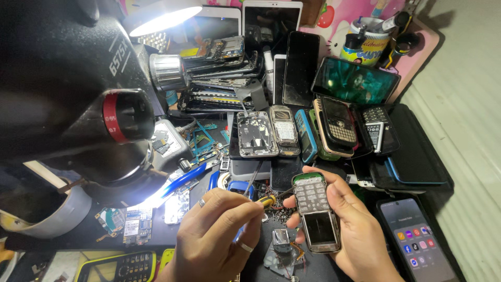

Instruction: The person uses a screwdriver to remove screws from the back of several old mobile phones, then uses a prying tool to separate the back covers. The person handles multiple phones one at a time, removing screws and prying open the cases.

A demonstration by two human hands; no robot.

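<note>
My right hand (347, 227) grips a small keypad phone (314, 211) with a green top edge, its keypad and cracked dark screen facing up. In my left hand (216, 237), which wears two rings, is a yellow-handled screwdriver (267, 200); its thin tip points at the phone's left side. Both hands hover low over the cluttered bench, close together. A small metal part (282, 239) lies just below them.
A large black microscope (78, 94) with a lit ring lamp fills the left. Stacked phones (219, 73), an opened phone back (257, 134) and keypad phones (336, 125) crowd the back. A lit smartphone (415, 237) lies right. Circuit boards (133, 222) and blue pliers (182, 180) lie left.
</note>
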